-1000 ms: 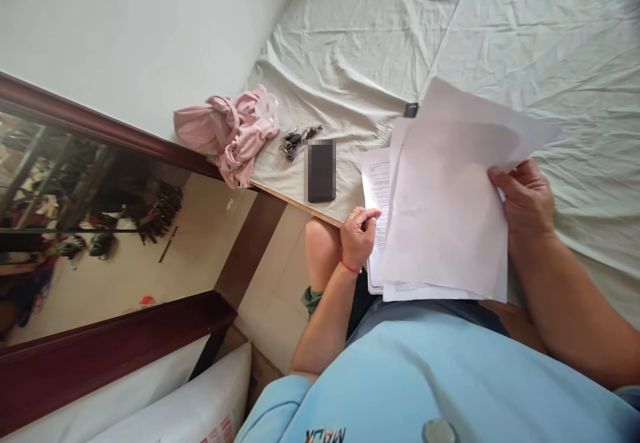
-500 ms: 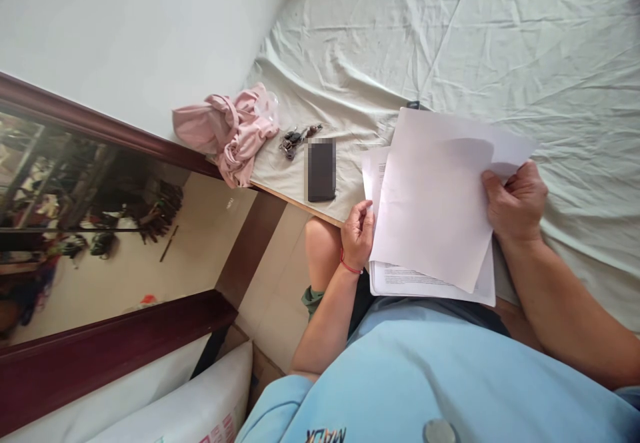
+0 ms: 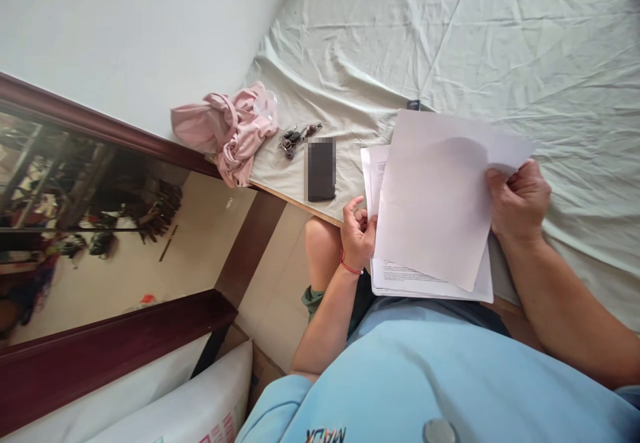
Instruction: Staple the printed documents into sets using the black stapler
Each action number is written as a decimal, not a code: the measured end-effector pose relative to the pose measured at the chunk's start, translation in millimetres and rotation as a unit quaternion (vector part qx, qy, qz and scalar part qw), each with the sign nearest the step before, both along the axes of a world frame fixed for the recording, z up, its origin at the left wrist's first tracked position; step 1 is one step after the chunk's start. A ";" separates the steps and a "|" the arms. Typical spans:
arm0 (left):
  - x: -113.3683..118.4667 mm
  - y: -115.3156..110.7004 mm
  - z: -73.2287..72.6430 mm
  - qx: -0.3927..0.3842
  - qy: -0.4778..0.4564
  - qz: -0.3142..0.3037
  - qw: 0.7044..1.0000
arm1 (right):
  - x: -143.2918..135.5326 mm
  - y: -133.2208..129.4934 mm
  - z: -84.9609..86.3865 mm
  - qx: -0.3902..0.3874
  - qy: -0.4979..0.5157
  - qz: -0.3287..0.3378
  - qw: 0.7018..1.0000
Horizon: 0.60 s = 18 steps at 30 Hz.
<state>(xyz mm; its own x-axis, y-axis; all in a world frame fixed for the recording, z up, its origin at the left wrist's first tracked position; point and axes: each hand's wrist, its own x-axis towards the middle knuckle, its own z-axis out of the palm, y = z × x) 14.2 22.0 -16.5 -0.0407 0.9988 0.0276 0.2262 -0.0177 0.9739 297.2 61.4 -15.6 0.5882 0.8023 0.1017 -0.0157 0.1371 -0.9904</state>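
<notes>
A blank-looking white sheet of paper (image 3: pixel 433 196) lies at a slant over a stack of printed papers (image 3: pixel 435 284). My right hand (image 3: pixel 521 196) pinches the sheet's right edge between thumb and fingers, and the paper bends there. At the left edge of the stack is my left hand (image 3: pixel 359 233), a red string round its wrist. Its thumb and curled fingers grip the papers' edge, while the index finger sticks up. Printed lines show along the bottom and left of the stack; the upper sheet hides the rest.
A wrinkled pale sheet (image 3: pixel 350 49) covers the bed. Left of the papers lie a dark rectangular object (image 3: pixel 321 171), a bunch of keys (image 3: pixel 291 141) and a crumpled pink cloth (image 3: pixel 233 129). A small black item (image 3: pixel 413 105) pokes out behind the papers. A dark-framed mirror (image 3: pixel 125 229) stands at left.
My left hand has shifted slightly, its index finger now raised off the papers. The top sheet has moved a little to the left at its left edge; my right hand keeps its pinch.
</notes>
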 end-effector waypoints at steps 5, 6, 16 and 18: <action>0.0 -0.5 -1.0 0.000 0.026 0.003 1.000 | -0.8 2.0 -1.1 0.048 0.033 -0.030 0.998; -0.2 -0.3 -1.1 0.004 0.027 0.003 1.000 | 0.1 2.6 -0.6 0.055 0.042 -0.039 0.997; -2.6 3.8 6.4 0.059 0.134 -0.011 0.989 | 13.1 6.0 9.9 0.053 0.136 -0.042 0.988; -2.1 3.3 7.1 0.059 0.132 -0.010 0.989 | 17.7 6.6 13.2 0.025 0.155 -0.060 0.986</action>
<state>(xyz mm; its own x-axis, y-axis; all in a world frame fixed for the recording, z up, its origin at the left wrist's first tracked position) 12.1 25.3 -9.4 0.0026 0.9884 0.1521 0.4704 -0.1354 0.8720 314.8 68.0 -2.3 0.6874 0.7238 -0.0601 -0.2981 0.2058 -0.9321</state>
